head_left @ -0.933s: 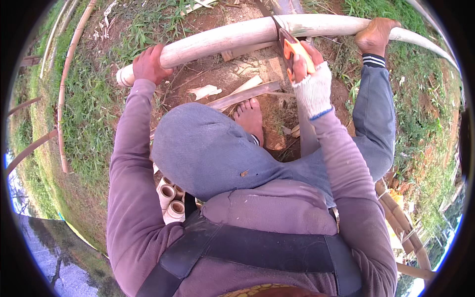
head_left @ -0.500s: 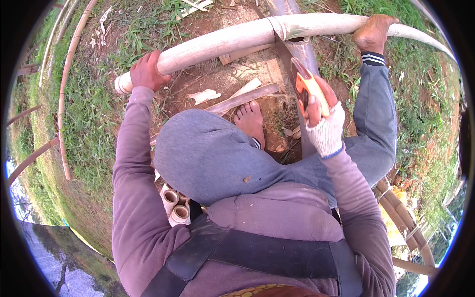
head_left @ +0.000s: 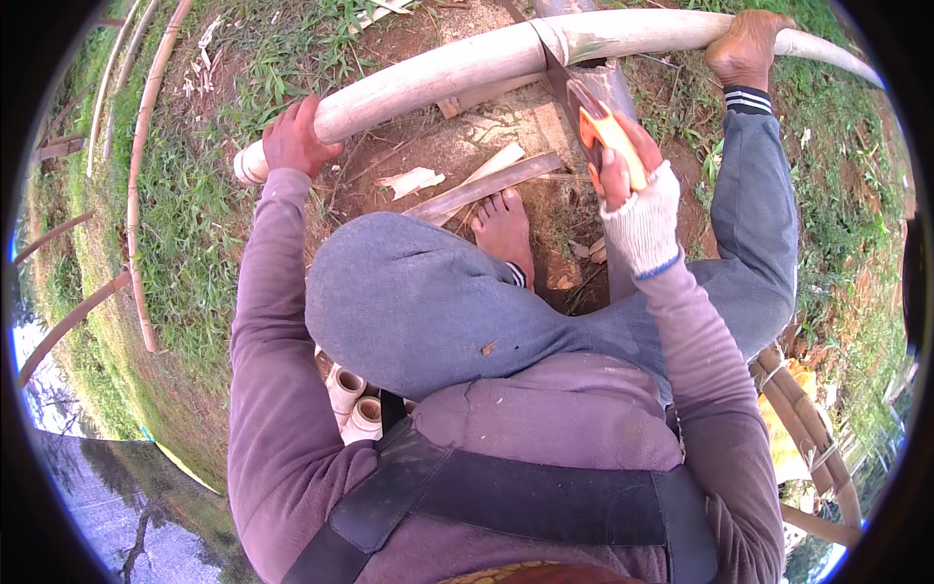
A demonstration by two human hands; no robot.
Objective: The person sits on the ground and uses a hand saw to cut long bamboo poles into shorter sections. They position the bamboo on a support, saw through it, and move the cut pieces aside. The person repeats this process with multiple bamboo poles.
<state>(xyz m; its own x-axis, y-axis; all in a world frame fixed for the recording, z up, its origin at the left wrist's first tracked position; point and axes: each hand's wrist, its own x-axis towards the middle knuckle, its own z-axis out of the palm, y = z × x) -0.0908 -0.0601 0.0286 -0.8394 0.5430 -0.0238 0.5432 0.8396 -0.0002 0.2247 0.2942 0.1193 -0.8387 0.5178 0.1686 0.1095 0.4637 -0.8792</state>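
A long pale bamboo pole (head_left: pixel 428 78) runs across the far side of the view, curved by the lens. Close to its left end, my left hand (head_left: pixel 300 139) is wrapped round it. My right hand (head_left: pixel 637 180), in a white fingerless knit glove, grips the orange handle of a handsaw (head_left: pixel 620 136). The saw's dark blade crosses the pole just right of its middle, at a ring-like joint. Further right, my bare right foot (head_left: pixel 747 49) presses on the pole. Whether the blade has cut deep is hard to tell.
A post-like log (head_left: pixel 618 97) lies beneath the pole by the blade. Wood strips (head_left: pixel 491 185) and sawdust cover the soil beside my other foot (head_left: pixel 503 234). Cut bamboo tubes (head_left: pixel 363 419) lie by my left thigh. Thin poles (head_left: pixel 146 175) stand at the left; tied bamboo (head_left: pixel 803 433) is at the right.
My right hand and the saw have moved forward, bringing the handle closer to the pole. My left hand keeps its grip on the pole. The whole view has shifted slightly.
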